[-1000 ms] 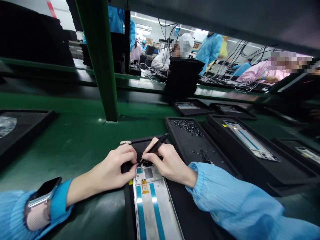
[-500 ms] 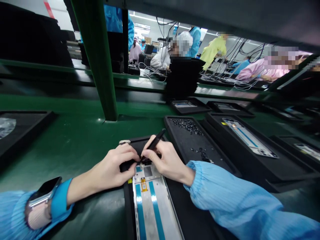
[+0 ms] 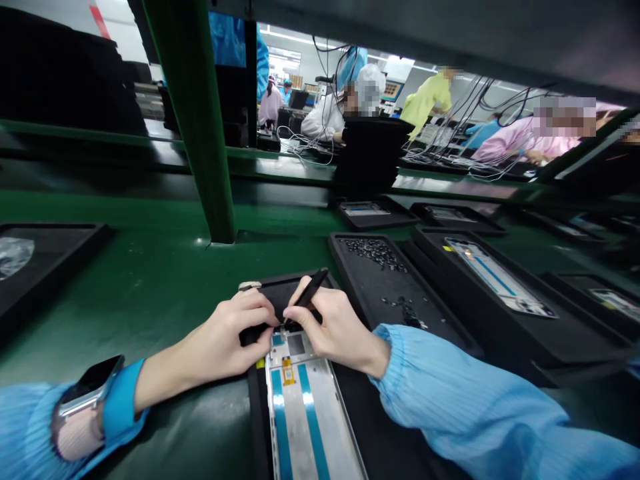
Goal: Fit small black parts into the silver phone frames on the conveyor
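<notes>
A silver phone frame (image 3: 327,407) with blue strips and an orange flex piece lies in a black tray (image 3: 257,413). At its top end, my right hand (image 3: 330,327) is closed around a black pen-like tool (image 3: 313,288), its tip pointing down to the frame's upper edge. My left hand (image 3: 240,333) touches the frame's top left corner, fingertips pinched close to the tool tip. What those left fingertips hold, if anything, is too small to make out.
Right of the hands is a black tray (image 3: 363,283) of small black parts. Farther right, another tray holds a similar phone frame (image 3: 500,277). A green post (image 3: 203,133) rises behind my left hand. A black tray (image 3: 55,257) lies far left. People sit beyond.
The top of the black tool has dipped slightly, and my right hand has shifted a little. My left hand stays almost in place. In the background, a person in blue has moved left.
</notes>
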### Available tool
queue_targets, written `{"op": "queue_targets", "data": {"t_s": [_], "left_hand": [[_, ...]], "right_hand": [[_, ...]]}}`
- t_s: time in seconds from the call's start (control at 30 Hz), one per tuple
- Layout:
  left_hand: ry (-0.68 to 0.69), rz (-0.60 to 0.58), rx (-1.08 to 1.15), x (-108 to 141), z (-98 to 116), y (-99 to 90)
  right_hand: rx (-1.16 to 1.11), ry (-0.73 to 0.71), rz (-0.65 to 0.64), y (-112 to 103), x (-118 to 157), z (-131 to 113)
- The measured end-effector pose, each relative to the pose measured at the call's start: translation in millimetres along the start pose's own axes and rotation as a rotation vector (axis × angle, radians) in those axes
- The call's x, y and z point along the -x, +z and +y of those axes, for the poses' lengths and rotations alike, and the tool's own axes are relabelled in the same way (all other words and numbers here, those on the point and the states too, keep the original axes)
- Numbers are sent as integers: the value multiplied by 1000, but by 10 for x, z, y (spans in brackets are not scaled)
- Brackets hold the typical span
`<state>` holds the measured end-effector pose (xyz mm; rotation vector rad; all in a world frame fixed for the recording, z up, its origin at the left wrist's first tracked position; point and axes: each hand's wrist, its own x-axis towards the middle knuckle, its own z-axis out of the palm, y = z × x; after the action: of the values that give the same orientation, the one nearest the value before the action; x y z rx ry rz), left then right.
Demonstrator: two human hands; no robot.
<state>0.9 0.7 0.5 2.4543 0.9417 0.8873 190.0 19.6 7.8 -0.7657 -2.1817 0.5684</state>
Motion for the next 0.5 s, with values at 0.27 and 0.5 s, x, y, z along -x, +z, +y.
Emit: {"op": "queue_targets", "data": {"t_s": [0.27, 0.5], "left_hand": [[-2, 9, -11, -2, -1, 11], [20, 17, -80, 70, 15, -13]], "right_hand": [[16, -4, 27, 8, 13, -6], [32, -37, -20, 43, 30, 46]]}}
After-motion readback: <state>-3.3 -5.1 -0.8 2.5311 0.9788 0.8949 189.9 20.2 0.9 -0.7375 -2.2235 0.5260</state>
